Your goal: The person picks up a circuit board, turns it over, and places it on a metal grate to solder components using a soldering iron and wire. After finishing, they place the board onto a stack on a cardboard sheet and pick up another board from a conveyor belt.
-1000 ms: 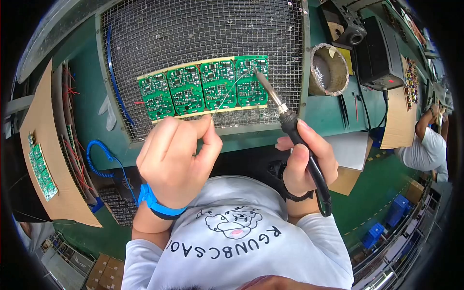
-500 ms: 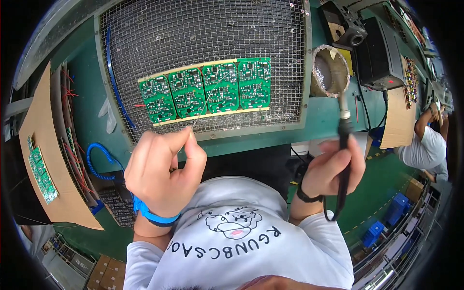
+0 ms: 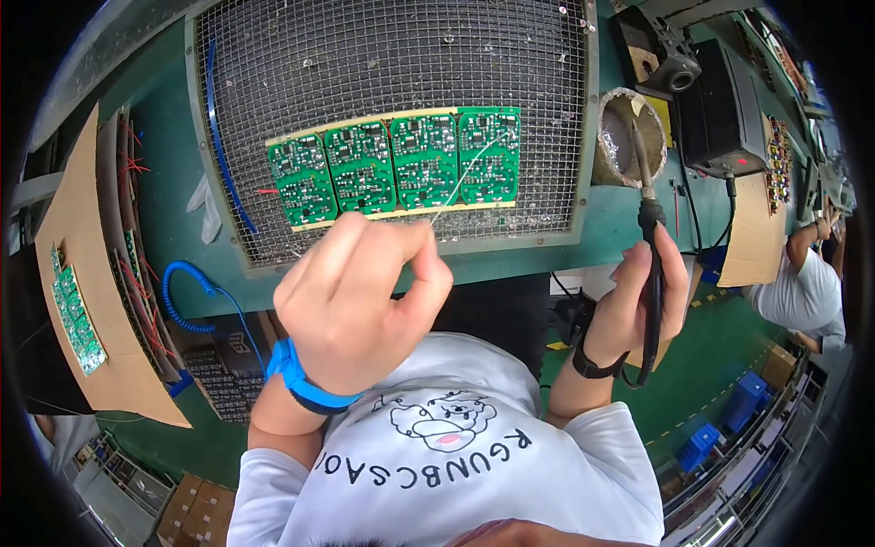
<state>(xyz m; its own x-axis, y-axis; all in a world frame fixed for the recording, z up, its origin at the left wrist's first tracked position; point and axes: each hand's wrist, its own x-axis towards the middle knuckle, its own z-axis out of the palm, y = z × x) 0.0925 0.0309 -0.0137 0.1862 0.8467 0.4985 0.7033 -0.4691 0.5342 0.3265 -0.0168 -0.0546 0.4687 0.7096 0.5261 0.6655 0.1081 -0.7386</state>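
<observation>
A joined strip of green circuit boards with pale edge rails lies on a wire-mesh panel. My left hand, with a blue wrist strap, pinches a thin strand of solder wire. That wire arcs up over the rightmost board, its far end at the board's upper right part; whether it touches cannot be told. In my right hand, closed around the black handle, is a soldering iron. Its metal tip points away from me, over a round, rough-rimmed pot with silvery bits inside.
A black box with a red light stands right of the pot, near an iron holder. At left, a cardboard sheet carries more boards. A coiled blue cord hangs beside my left arm. Another person is at far right.
My left hand has moved right, carrying the solder wire's end from the third board to the rightmost one. The soldering iron has shifted slightly, its tip still over the pot.
</observation>
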